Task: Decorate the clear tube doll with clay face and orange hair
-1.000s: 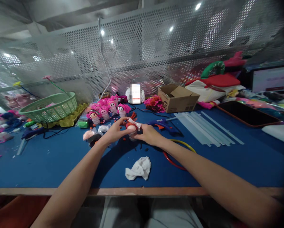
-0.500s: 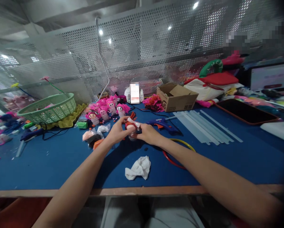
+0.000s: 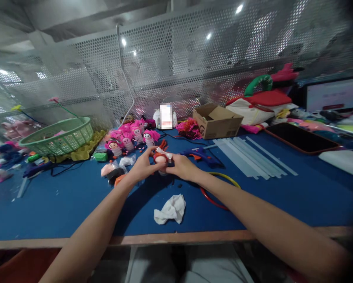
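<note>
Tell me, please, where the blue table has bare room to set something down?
Bare table lies left of the crumpled tissue, and right of the hoop below the glue sticks. Around the dolls it is crowded.

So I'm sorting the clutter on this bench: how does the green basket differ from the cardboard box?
The green basket is round, pale green and pierced with holes; the cardboard box is square-cornered, brown and solid-walled. The basket sits far left, propped at a tilt on yellow material, while the box rests flat on the blue table, right of centre, flaps open. Both are open-topped and stand at the back by the perforated panel, away from either hand.
</note>
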Action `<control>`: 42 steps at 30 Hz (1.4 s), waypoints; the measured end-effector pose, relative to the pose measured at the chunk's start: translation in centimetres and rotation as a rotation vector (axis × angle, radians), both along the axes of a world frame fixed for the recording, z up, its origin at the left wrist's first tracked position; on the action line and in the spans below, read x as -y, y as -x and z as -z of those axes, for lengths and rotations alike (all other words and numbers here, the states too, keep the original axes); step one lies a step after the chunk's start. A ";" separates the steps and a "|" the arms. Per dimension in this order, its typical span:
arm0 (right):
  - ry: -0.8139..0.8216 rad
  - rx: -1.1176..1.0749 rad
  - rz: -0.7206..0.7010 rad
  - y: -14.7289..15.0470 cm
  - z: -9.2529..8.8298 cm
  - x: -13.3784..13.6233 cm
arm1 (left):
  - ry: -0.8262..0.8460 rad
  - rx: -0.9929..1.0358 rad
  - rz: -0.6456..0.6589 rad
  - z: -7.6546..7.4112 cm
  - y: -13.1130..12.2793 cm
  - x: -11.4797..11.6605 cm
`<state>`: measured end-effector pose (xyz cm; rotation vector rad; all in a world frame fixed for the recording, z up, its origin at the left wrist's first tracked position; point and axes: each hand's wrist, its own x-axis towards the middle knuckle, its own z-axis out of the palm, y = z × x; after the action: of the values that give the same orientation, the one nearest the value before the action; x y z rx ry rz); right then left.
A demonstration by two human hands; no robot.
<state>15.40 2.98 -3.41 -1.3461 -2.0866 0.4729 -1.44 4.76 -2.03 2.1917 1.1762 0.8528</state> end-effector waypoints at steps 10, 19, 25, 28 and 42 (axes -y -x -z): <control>-0.035 0.171 0.072 0.0 -0.3 0.4 | -0.331 -0.344 -0.246 -5.3 1.1 2.7; 0.005 0.319 0.085 0.0 -0.7 0.5 | -0.097 -0.503 0.183 -3.3 -2.8 6.3; -0.017 0.308 0.076 -0.3 -0.4 0.4 | -0.149 -0.633 0.038 -0.2 -4.5 6.0; -0.037 0.270 0.038 -0.9 -0.5 0.3 | -0.155 -0.644 0.023 0.1 -4.5 6.1; -0.029 0.013 -0.018 -4.4 -4.0 1.8 | -0.230 -0.471 0.068 -0.2 -4.2 6.6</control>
<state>19.80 1.22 0.56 -1.3184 -2.1101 0.4413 2.72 -1.82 -1.81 2.7041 1.2514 0.4707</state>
